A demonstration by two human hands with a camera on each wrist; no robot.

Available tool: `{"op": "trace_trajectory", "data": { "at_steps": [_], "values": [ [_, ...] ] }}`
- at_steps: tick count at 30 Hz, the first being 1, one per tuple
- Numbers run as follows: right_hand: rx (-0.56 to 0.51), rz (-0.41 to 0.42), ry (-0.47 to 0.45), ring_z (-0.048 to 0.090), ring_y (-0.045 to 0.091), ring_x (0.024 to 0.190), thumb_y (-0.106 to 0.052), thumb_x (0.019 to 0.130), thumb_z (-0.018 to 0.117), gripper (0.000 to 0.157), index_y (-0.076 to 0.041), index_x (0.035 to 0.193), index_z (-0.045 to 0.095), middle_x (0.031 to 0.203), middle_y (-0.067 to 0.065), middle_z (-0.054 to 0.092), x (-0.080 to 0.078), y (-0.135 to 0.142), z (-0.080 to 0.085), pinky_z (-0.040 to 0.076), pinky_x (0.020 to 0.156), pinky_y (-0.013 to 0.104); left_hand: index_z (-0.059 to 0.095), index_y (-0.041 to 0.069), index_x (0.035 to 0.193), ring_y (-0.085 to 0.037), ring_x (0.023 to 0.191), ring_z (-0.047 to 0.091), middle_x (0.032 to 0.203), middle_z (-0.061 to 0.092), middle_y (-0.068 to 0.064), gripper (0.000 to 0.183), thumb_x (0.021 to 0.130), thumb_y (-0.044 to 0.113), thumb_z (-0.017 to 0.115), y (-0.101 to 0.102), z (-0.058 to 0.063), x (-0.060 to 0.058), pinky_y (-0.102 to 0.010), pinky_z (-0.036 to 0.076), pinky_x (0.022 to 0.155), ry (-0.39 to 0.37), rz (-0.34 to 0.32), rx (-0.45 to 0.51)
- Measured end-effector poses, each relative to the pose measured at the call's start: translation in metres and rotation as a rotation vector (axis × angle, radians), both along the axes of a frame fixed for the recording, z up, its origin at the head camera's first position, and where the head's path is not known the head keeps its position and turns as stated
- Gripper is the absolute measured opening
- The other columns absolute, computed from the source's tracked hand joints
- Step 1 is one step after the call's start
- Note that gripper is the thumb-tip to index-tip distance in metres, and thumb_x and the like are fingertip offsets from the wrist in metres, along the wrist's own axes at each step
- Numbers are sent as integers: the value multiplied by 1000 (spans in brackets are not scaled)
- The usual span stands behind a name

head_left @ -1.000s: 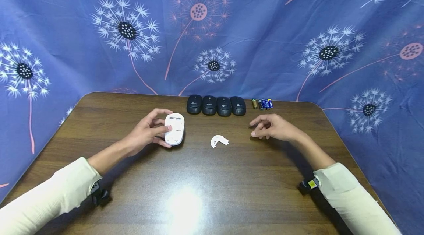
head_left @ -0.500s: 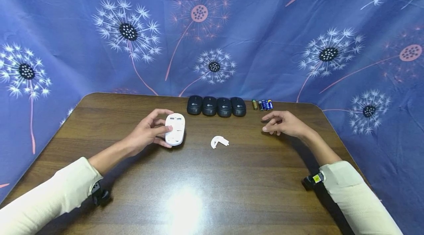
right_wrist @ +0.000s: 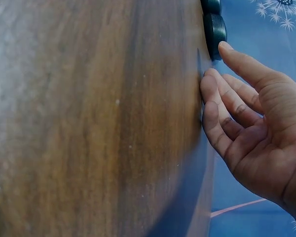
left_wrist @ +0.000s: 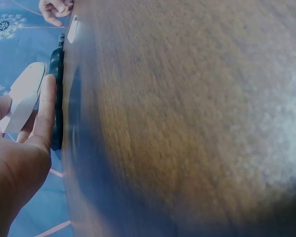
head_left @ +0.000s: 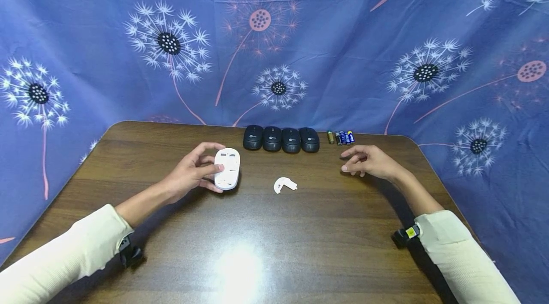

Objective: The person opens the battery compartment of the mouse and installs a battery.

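Observation:
A white computer mouse is in my left hand, its underside with the uncovered battery bay turned up. The thumb lies across that underside and the other fingers support the sides; the left wrist view shows the mouse raised off the table. My right hand hovers over the table's right side, fingers loosely bent with nothing between them. Between the hands lies a curved white battery cover. Several batteries stand in a row at the back, just beyond the right fingertips.
Several black mice sit side by side along the back edge of the wooden table. Behind it hangs a blue cloth with a dandelion print. A bright light reflection shows on the front of the tabletop.
My right hand has moved to the right, away from the battery cover, and then stayed nearly still. The left hand keeps holding the white mouse in the same place.

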State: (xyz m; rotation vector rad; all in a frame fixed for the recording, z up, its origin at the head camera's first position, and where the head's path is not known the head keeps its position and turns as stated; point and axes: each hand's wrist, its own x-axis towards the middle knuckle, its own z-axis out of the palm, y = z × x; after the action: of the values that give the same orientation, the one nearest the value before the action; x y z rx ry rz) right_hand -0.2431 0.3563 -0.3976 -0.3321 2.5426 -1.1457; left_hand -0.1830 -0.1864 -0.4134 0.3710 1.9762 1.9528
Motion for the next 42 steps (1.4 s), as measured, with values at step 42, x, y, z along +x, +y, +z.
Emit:
{"op": "trace_trajectory", "data": {
  "at_steps": [42],
  "values": [
    [92, -166, 26, 63, 4, 78, -20, 99, 91, 81, 4, 164, 50, 100, -4, 82, -71, 42, -5, 55, 64, 26, 40, 11, 165, -32, 96, 83, 122, 68, -15, 58, 113, -3, 61, 4, 6, 1, -56, 76, 81, 5, -13, -19]
  ]
}}
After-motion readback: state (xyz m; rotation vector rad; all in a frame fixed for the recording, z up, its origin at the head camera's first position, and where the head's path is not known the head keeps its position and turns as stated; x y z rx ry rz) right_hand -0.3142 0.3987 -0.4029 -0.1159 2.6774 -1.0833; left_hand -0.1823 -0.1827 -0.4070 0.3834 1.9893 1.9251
